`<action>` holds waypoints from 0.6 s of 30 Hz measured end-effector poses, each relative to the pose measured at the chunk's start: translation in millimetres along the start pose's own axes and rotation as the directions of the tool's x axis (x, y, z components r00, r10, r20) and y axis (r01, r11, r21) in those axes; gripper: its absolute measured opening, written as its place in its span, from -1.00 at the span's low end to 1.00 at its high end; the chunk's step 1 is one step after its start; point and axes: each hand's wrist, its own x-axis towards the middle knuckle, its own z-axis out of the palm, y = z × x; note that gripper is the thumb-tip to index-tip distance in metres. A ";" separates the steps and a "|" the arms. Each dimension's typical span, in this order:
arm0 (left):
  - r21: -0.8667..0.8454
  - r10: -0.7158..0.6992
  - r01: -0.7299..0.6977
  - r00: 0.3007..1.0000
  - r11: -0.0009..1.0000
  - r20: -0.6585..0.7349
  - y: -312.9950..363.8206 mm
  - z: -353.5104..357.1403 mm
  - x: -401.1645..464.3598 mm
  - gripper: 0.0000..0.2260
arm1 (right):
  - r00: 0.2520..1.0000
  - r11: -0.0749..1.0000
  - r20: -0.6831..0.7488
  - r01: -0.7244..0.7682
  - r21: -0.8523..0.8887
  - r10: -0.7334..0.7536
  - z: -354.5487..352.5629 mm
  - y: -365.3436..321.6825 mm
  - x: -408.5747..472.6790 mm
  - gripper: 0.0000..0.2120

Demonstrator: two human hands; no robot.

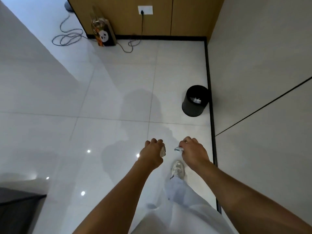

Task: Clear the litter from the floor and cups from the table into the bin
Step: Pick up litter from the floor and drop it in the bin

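Both hands loaded. Left hand (152, 149) curled round a crumpled scrap (163, 151); right hand (192, 149) pinching a small wrapper (179, 148), just beside it. Shoe (177, 168) below the grips. Bin (195, 100) well ahead and right of them, by the wall, white litter already inside. Judging: pickup done, drop pending. Floor beyond shows only cable and a panda bag (105, 33). Table cups not in view.

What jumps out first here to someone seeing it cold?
Two bare forearms reach out from the bottom edge, the left hand gripping a crumpled scrap and the right hand pinching a small wrapper. Ahead to the right, a black bin stands by the wall's dark skirting with white paper inside. Far back, a panda-print bag sits against the wooden cabinet.
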 end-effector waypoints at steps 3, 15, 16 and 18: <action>0.003 0.018 -0.018 0.999 1.000 0.028 39.0 -20.8 54.6 -0.49 | 0.999 0.999 -0.021 -0.038 0.025 0.038 -30.1 42.8 39.0 -0.70; 0.103 0.125 -0.137 0.985 0.985 0.118 125.3 -77.3 226.5 -0.42 | 0.981 0.970 -0.029 -0.183 0.160 0.190 -97.5 159.2 173.4 -0.78; 0.110 0.133 -0.147 0.983 0.983 0.124 129.7 -81.8 245.7 -0.42 | 0.979 0.967 -0.030 -0.193 0.165 0.200 -102.3 167.9 188.7 -0.78; 0.110 0.139 -0.154 0.981 0.982 0.132 138.4 -91.4 285.8 -0.42 | 0.976 0.963 -0.001 -0.214 0.164 0.217 -112.5 184.3 222.6 -0.77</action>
